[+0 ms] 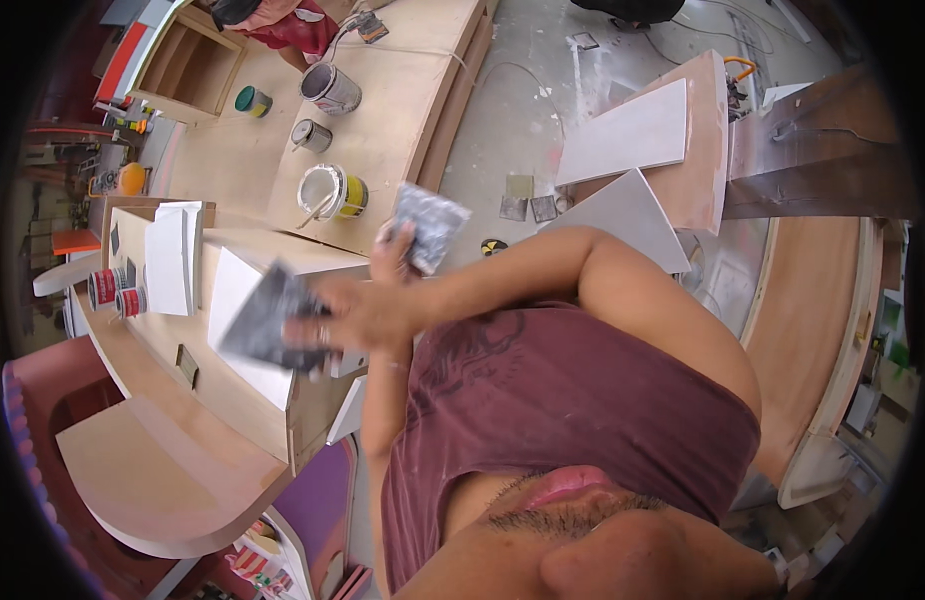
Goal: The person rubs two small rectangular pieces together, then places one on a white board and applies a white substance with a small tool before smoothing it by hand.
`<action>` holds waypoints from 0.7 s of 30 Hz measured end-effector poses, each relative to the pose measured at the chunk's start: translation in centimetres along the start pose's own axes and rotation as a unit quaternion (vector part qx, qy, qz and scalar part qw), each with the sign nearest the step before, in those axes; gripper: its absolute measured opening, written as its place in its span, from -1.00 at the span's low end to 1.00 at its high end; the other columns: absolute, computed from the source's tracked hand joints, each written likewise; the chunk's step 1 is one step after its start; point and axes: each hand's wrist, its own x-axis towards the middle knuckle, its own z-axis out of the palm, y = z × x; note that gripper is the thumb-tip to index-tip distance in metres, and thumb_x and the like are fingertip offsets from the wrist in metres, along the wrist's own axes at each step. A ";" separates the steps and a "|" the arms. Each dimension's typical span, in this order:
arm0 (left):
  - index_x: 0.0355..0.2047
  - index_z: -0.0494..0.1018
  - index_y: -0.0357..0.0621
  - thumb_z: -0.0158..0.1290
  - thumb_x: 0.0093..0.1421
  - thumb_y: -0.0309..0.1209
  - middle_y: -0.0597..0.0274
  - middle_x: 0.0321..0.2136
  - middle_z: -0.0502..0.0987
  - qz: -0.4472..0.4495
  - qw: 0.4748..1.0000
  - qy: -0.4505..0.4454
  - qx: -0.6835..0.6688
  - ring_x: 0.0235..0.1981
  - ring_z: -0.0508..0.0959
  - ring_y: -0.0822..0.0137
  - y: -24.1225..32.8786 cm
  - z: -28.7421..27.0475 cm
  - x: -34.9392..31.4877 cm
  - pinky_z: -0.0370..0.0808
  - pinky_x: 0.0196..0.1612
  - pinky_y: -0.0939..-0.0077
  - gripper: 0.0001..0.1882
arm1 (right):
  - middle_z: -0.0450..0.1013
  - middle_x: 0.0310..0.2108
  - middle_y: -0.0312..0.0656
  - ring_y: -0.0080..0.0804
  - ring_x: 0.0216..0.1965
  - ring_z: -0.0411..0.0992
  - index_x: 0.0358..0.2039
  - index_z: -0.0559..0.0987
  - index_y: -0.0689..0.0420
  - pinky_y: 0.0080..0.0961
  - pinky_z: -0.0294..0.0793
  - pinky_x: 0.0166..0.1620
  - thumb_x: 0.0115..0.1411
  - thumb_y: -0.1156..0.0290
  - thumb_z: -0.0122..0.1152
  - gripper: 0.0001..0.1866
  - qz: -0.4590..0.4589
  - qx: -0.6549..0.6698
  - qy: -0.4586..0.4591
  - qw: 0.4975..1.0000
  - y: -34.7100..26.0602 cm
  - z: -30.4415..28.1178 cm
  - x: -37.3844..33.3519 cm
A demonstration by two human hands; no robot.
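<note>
My right hand point(368, 318) reaches across my body, closed on a dark grey flat square plate point(273, 315) that looks like a putty spreader. The plate is blurred by motion and lies over or just above a white panel point(223, 290) on a wooden cabinet; contact cannot be told. Just beyond it, my left hand point(391, 258) grips a lighter grey square plate point(433, 228), smeared with whitish material, held up at the cabinet's far side. An open white tub point(321, 185) with a stick in it stands past my hands.
Several cans stand on the wooden bench, including a large grey one point(331, 90) and a green-lidded one point(251, 100). Two red-labelled cans point(131, 302) are at left, beside white sheets point(173, 260). Another person point(293, 30) works at the far end. White boards point(628, 135) lie at right.
</note>
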 end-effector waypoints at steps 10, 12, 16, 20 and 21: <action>-0.07 0.45 -0.28 0.32 0.07 -0.43 0.27 -0.25 0.55 -0.015 0.958 -0.145 0.245 -0.26 0.50 0.52 1.5 7.7 0.3 0.45 -0.11 0.58 -0.56 | 0.37 -0.61 -0.05 -0.42 -0.55 0.23 -0.35 0.44 0.31 -0.37 0.30 -0.41 0.36 0.15 0.08 -0.60 -0.155 -0.012 -0.075 0.985 0.6 1.6 -1.2; -0.08 0.46 -0.27 0.34 0.04 -0.44 0.27 -0.23 0.55 -0.004 0.930 -0.162 0.329 -0.25 0.50 0.52 1.3 8.3 0.1 0.45 -0.11 0.60 -0.55 | 0.39 -0.60 -0.05 -0.40 -0.55 0.27 -0.34 0.44 0.31 -0.37 0.32 -0.41 0.36 0.16 0.08 -0.61 -0.147 -0.013 -0.075 0.986 0.4 1.2 -1.2; -0.10 0.46 -0.25 0.36 0.01 -0.46 0.27 -0.22 0.55 -0.051 0.943 -0.189 0.268 -0.24 0.51 0.51 0.8 6.5 0.6 0.46 -0.12 0.60 -0.55 | 0.42 -0.58 -0.05 -0.40 -0.54 0.31 -0.33 0.43 0.31 -0.37 0.33 -0.40 0.36 0.17 0.08 -0.62 -0.144 -0.037 -0.078 0.986 0.1 0.9 -1.5; -0.13 0.46 -0.24 0.35 0.01 -0.50 0.27 -0.25 0.56 -0.077 0.966 -0.176 0.172 -0.25 0.53 0.51 0.7 6.4 -0.2 0.48 -0.17 0.59 -0.58 | 0.43 -0.60 -0.05 -0.40 -0.56 0.32 -0.37 0.45 0.32 -0.35 0.33 -0.42 0.35 0.16 0.09 -0.60 -0.151 -0.011 -0.094 0.984 0.1 1.5 -1.7; -0.14 0.46 -0.24 0.34 0.02 -0.51 0.27 -0.27 0.57 -0.044 0.959 -0.162 0.228 -0.27 0.54 0.51 0.6 6.7 -0.4 0.50 -0.20 0.58 -0.60 | 0.43 -0.61 -0.05 -0.39 -0.57 0.32 -0.38 0.46 0.33 -0.34 0.33 -0.43 0.35 0.15 0.09 -0.59 -0.140 -0.015 -0.105 0.984 0.0 1.6 -1.7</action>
